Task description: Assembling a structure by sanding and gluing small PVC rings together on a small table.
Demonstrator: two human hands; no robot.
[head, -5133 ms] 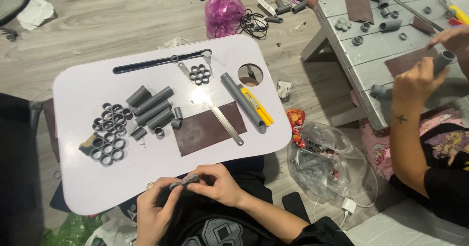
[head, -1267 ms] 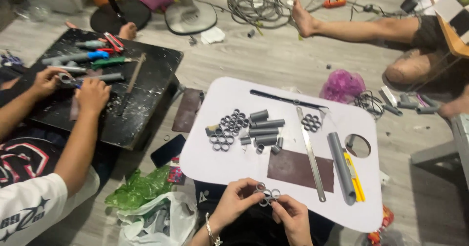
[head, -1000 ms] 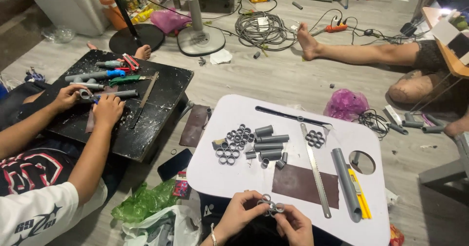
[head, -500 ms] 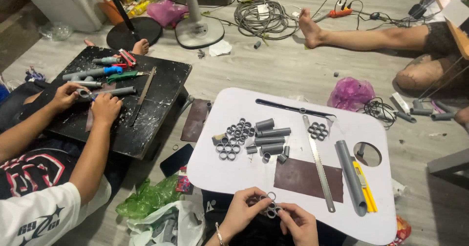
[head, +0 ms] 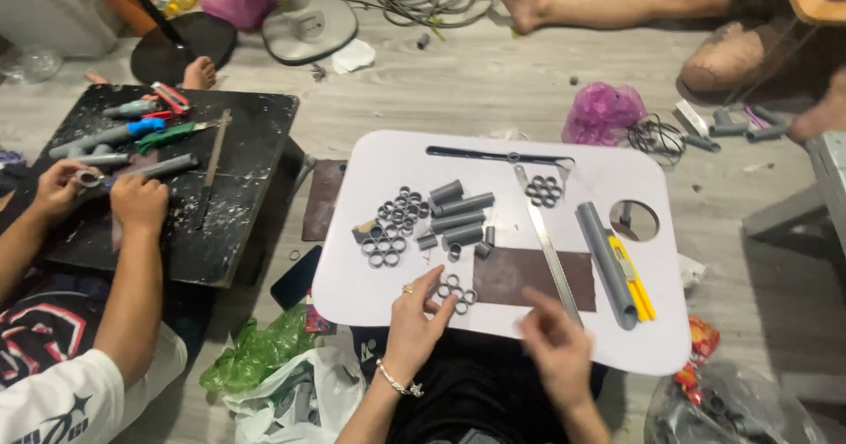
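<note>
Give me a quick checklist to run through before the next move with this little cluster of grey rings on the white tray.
1. Ring cluster lying flat on the white tray: ok.
2. Left hand at the cluster: ok, fingertips touch its edge.
3. Right hand free: ok, open and empty, though blurred.
4. Cluster clear of the brown sheet: ok, it sits just beside it.
5. Rings firmly joined together: cannot tell.
6. Spare cut rings and pipe pieces close by: ok, just beyond the cluster.
</note>
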